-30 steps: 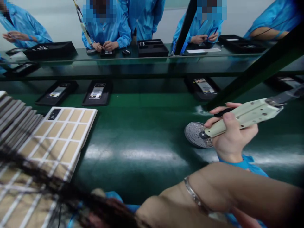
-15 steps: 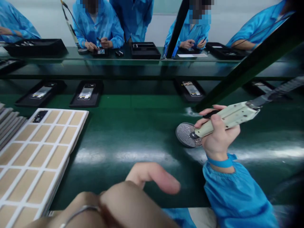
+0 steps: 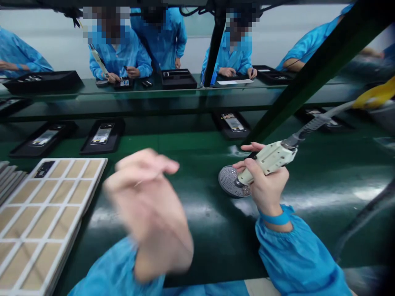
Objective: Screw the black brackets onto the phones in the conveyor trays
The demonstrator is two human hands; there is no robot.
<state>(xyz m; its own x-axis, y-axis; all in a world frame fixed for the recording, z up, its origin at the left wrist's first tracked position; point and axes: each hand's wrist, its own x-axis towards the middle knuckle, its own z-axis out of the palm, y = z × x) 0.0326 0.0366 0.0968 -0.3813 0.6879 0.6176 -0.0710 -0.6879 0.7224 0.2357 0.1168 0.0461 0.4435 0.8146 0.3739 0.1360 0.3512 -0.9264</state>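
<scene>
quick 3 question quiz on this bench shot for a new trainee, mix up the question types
1. True or false: the right hand grips the cream power screwdriver.
2. Multiple choice: the screwdriver's tip is at A) the round metal dish B) a cardboard box C) a keyboard.
3. Short answer: on which side of the person does the stack of gridded tan panels lie?

Key: 1 true; 2 A; 3 the left.

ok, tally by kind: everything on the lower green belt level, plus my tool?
Black plastic trays holding phones: 4
Round perforated metal dish: 1
Stack of tan gridded sheets: 1
Pile of grey panels, left edge: 1
Cream handheld electric screwdriver, in right hand: 1
Total: 8
</scene>
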